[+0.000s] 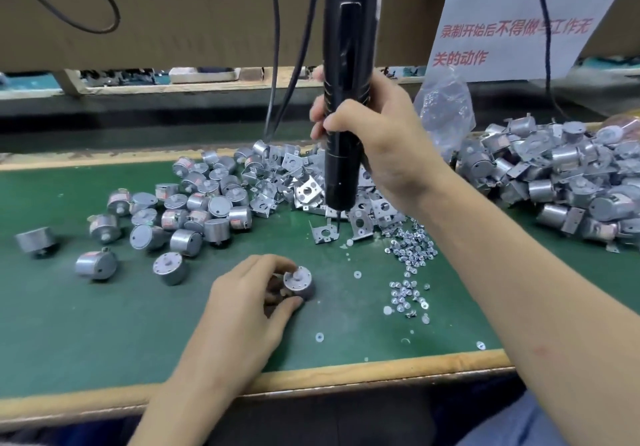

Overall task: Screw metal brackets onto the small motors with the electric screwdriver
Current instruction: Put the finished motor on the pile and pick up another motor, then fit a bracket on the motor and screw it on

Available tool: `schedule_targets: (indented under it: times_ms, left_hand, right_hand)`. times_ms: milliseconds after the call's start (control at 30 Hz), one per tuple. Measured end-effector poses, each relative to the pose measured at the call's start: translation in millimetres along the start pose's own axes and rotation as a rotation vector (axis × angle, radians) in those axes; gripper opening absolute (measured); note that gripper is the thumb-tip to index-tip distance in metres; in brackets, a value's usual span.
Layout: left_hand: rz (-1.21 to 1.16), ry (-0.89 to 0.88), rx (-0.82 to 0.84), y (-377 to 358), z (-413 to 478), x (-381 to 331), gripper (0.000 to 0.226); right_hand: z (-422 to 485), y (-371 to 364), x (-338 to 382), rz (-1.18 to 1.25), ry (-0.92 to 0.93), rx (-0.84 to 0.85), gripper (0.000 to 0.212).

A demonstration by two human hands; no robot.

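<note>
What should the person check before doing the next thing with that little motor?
1. Motor held steady: the left hand pinches the motor on the green mat. Ok.
2. Tool gripped: the right hand grips the screwdriver upright. Ok.
3. Bracket on the motor: none on it yet; the brackets lie in a pile behind. Not ok.
4. Screws ready: loose screws lie on the mat to the motor's right. Ok.
5. Screw on the screwdriver's tip: too small to see. Cannot tell.
</note>
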State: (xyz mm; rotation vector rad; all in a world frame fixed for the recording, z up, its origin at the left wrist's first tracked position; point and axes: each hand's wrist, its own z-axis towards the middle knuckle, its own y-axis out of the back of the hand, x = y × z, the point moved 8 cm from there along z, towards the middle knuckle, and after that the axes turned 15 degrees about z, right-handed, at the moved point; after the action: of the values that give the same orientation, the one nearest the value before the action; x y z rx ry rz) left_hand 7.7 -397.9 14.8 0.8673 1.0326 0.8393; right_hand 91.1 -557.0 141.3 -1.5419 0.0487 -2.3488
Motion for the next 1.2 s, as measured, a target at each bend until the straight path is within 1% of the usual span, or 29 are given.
schedule_targets:
  times_ms: [100, 133, 233, 300, 433, 567, 767, 900, 1200]
  left_hand:
    - [0.044, -0.046, -0.025, -5.0, -0.9, -3.5, 0.038]
    - [0.044, -0.051, -0.036, -6.2, -1.0, -3.6, 0.041]
    - [0.065, -0.056, -0.047, -9.1, 0.1, -4.6, 0.041]
    - [0.075, -0.054, -0.04, -10.8, 0.6, -4.1, 0.037]
    - [0.054, -0.038, -0.047, -11.3, 0.3, -2.1, 0.032]
    - [0.095, -0.026, -0.056, -10.3, -1.6, -2.5, 0.037]
    - [0.097, -0.027, -0.046, -8.8, -2.9, -3.4, 0.024]
    - [0.112, -0.001, -0.061, -9.7, -2.0, -0.4, 0.027]
    - [0.117, 0.005, -0.06, -11.9, -1.2, 1.6, 0.03]
  right_hand:
    - [-2.8, 3.9, 0.2, 0.088, 0.022, -0.02, 0.027]
    - [-4.4, 7.3, 0.5, 0.09, 0.038, -0.03, 0.034]
    - [-7.2, 17.7, -1.4, 0.103, 0.04, -0.047, 0.067]
    - [-6.6, 25.1, -8.6, 0.119, -0.012, -0.061, 0.076]
    - [-4.5, 40.9, -21.3, 0.134, -0.052, -0.085, 0.079]
    - [-3.0, 49.5, -27.5, 0.152, -0.069, -0.086, 0.084]
    - [-6.1, 47.4, -33.5, 0.175, -0.097, -0.068, 0.085]
    - [-6.7, 48.9, -35.7, 0.17, -0.107, -0.087, 0.08]
    - [-7.9, 46.6, -41.6, 0.196, -0.115, -0.08, 0.08]
